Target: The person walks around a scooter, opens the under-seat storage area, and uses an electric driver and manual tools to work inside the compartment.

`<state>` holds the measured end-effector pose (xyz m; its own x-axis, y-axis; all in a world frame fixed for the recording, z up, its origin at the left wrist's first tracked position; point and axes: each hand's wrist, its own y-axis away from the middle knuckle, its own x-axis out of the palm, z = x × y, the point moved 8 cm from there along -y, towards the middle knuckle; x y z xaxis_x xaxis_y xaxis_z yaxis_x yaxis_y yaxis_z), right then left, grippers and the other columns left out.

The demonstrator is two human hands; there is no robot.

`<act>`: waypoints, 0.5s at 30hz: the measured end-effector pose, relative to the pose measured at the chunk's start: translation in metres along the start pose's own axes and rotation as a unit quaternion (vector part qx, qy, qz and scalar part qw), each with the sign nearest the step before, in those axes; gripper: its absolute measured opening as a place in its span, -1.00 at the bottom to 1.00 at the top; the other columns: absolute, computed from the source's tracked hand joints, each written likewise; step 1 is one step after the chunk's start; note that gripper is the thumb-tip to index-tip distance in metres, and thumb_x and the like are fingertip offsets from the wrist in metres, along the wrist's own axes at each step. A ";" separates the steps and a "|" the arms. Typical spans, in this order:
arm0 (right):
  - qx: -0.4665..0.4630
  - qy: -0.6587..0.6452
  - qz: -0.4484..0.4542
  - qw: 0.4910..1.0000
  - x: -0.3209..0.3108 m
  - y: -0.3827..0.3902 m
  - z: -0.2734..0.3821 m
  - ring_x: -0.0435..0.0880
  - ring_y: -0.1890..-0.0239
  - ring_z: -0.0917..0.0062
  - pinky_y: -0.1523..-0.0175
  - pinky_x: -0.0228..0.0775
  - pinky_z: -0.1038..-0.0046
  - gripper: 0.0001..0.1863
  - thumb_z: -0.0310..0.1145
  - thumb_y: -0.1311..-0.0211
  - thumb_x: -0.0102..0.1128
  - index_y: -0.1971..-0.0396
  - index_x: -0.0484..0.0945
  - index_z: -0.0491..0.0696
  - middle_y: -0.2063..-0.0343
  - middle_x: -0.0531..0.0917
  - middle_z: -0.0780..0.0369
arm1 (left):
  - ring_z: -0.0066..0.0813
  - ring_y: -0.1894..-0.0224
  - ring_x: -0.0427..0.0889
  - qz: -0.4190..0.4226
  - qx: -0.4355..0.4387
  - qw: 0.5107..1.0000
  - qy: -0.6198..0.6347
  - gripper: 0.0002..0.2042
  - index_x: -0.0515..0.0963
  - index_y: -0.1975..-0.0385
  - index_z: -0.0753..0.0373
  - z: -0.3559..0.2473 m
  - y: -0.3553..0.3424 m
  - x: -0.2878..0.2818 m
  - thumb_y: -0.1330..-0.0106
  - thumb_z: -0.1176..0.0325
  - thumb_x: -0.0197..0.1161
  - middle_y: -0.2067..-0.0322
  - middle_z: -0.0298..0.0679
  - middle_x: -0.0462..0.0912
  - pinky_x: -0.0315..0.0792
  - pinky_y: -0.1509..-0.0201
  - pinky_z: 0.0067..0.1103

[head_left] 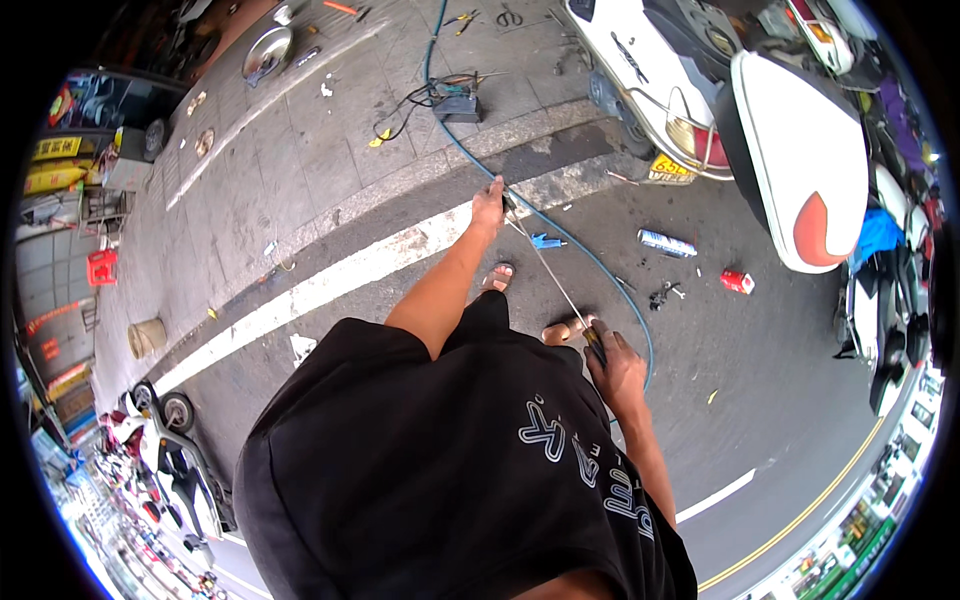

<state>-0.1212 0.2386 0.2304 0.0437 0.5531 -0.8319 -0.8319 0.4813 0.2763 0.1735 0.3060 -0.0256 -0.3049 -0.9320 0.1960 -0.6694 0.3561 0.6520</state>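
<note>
My right hand (618,372) is wrapped round the dark handle of a long screwdriver (553,272), which has a touch of yellow on it. Its thin shaft runs up and left to my left hand (488,207). Those left fingers are closed round a small dark part (508,204) at the shaft's far end; its kind is too small to tell. A blue hose (590,257) passes just behind that hand and curves down beyond my right wrist. Under the shaft, a blue tool (546,241) lies on the road.
A white scooter (800,160) stands close on the right. A spray can (666,243), a red can (737,281) and small metal parts (664,294) lie on the road. Across the painted kerb (360,255) sit a dark box (458,106) with cables, pliers (463,20) and a metal basin (268,53).
</note>
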 end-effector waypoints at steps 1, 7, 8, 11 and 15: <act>-0.004 -0.028 -0.006 1.000 -0.007 -0.005 0.005 0.59 0.28 0.15 0.24 0.43 0.28 -0.54 -0.35 -0.01 0.19 0.01 0.42 -0.04 0.30 0.59 0.06 | -0.58 0.84 0.16 -0.016 0.034 0.998 -0.053 -0.61 0.40 0.50 0.19 -0.009 0.000 -0.002 -0.24 -0.06 0.07 0.74 -0.35 0.31 0.01 0.80 -0.58; 0.038 -0.225 0.073 0.971 -0.001 -0.006 -0.007 0.57 0.45 0.35 0.35 0.40 0.41 -0.55 -0.34 -0.08 0.15 -0.01 0.40 -0.10 0.47 0.56 0.15 | -0.50 0.80 0.27 -0.134 0.061 0.985 -0.088 -0.57 0.47 0.47 0.27 0.008 -0.047 -0.084 -0.22 -0.07 0.09 0.72 -0.29 0.41 0.15 0.76 -0.52; 0.124 -0.323 0.120 0.931 0.001 0.004 -0.023 0.52 0.54 0.46 0.42 0.37 0.47 -0.56 -0.33 -0.11 0.13 -0.02 0.39 -0.13 0.57 0.51 0.22 | -0.49 0.79 0.29 -0.162 0.048 0.976 -0.140 -0.56 0.47 0.45 0.29 0.002 -0.051 -0.089 -0.22 -0.07 0.09 0.74 -0.30 0.39 0.19 0.74 -0.51; 0.254 -0.556 0.135 0.780 -0.025 0.022 -0.049 0.34 0.62 0.67 0.54 0.23 0.60 -0.57 -0.33 -0.15 0.08 -0.01 0.38 -0.18 0.64 0.37 0.34 | -0.42 0.68 0.47 -0.166 0.047 0.956 -0.238 -0.52 0.50 0.42 0.34 -0.015 -0.051 -0.098 -0.22 -0.07 0.06 0.69 -0.23 0.49 0.36 0.65 -0.45; 0.290 -0.616 0.117 0.723 -0.044 0.023 -0.076 0.30 0.67 0.69 0.60 0.13 0.64 -0.55 -0.27 -0.17 0.05 -0.02 0.35 -0.21 0.66 0.38 0.32 | -0.48 0.60 0.48 -0.101 -0.062 0.971 -0.209 -0.70 0.48 0.37 0.22 0.030 -0.057 -0.108 -0.23 0.07 0.09 0.57 -0.29 0.47 0.46 0.54 -0.45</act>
<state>-0.1846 0.1739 0.2369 0.6955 0.6803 0.2313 -0.5399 0.2823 0.7930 0.2243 0.3887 -0.1058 -0.4422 -0.8635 -0.2425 -0.6646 0.1339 0.7351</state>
